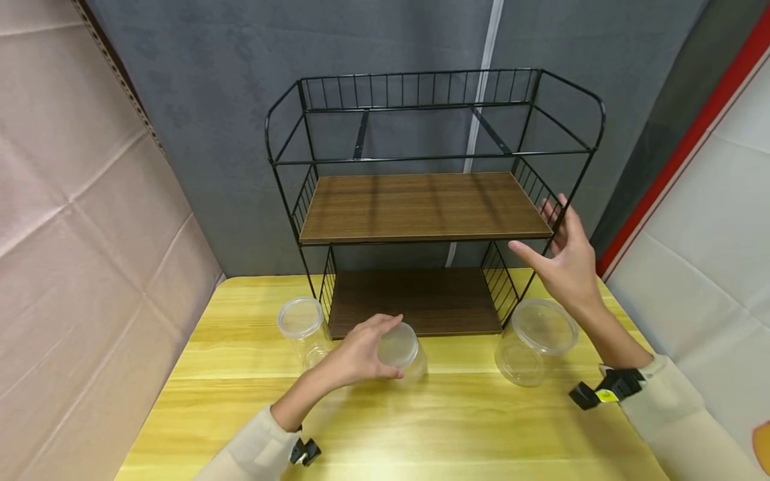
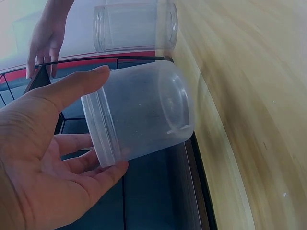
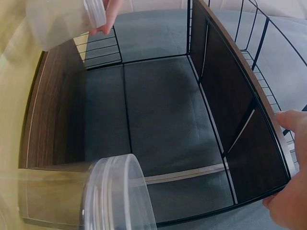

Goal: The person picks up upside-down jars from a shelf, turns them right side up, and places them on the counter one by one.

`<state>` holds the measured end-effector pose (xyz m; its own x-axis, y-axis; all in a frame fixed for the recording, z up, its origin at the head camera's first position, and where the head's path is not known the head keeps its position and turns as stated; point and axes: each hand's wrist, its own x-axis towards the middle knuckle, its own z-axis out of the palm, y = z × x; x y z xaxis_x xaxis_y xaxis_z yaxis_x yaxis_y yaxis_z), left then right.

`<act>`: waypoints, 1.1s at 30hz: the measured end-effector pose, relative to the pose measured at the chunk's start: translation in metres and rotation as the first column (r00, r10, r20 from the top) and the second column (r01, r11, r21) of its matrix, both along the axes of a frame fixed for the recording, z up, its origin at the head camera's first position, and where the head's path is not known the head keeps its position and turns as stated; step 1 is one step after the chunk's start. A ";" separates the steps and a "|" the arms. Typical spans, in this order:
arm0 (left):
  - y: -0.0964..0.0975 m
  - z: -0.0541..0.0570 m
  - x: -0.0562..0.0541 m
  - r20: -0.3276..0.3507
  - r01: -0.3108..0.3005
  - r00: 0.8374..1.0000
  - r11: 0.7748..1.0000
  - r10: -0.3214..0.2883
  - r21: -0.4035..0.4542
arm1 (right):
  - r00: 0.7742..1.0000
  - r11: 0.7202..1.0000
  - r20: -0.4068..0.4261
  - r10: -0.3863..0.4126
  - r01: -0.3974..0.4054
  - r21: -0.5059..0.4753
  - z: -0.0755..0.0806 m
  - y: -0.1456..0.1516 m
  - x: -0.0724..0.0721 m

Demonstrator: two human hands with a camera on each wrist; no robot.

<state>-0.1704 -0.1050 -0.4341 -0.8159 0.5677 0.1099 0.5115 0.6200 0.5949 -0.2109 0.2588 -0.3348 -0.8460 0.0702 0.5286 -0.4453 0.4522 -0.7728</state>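
My left hand [image 1: 359,351] grips a clear plastic jar [image 2: 144,110] near its lid, with thumb and fingers on opposite sides. The jar tilts in front of the bottom shelf; I cannot tell whether its base touches the table. My right hand [image 1: 568,260] is at the right side of a black wire rack [image 1: 433,157]. Its straight fingers lie along the outside of the side grid, and the thumb points toward the front corner of the middle wooden shelf [image 1: 421,207]. In the right wrist view, fingertips [image 3: 283,117] appear beside that shelf's edge.
A second clear jar [image 1: 301,321] stands left of the rack's front, partly behind my left forearm. Another, wider clear jar [image 1: 535,341] stands at the right, below my right hand. The dark bottom shelf [image 1: 415,300] is close to the yellow wooden table [image 1: 457,427]. Grey cloth hangs behind.
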 end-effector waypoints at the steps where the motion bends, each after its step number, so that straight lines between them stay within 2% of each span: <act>1: 0.000 0.000 0.000 0.003 0.002 1.000 1.000 -0.002 -0.006 | 1.000 1.000 -0.005 0.005 -0.005 -0.008 0.000 0.000 -0.001; 7: 0.003 -0.002 0.002 0.025 0.014 1.000 0.999 -0.013 -0.041 | 1.000 0.999 -0.029 0.001 -0.003 -0.038 -0.001 -0.001 -0.004; 13: 0.003 -0.006 0.002 0.014 0.023 1.000 0.996 -0.021 -0.084 | 0.998 0.999 -0.056 -0.026 0.023 -0.044 -0.001 -0.002 -0.007; 24: 0.004 -0.017 0.003 0.012 0.048 0.999 0.993 -0.047 -0.111 | 0.996 0.997 -0.041 -0.073 0.074 0.006 0.000 -0.001 -0.013; 33: 0.007 -0.021 0.004 -0.008 0.073 0.997 0.989 -0.075 -0.128 | 0.995 0.995 -0.035 -0.092 0.093 0.029 0.004 -0.001 -0.009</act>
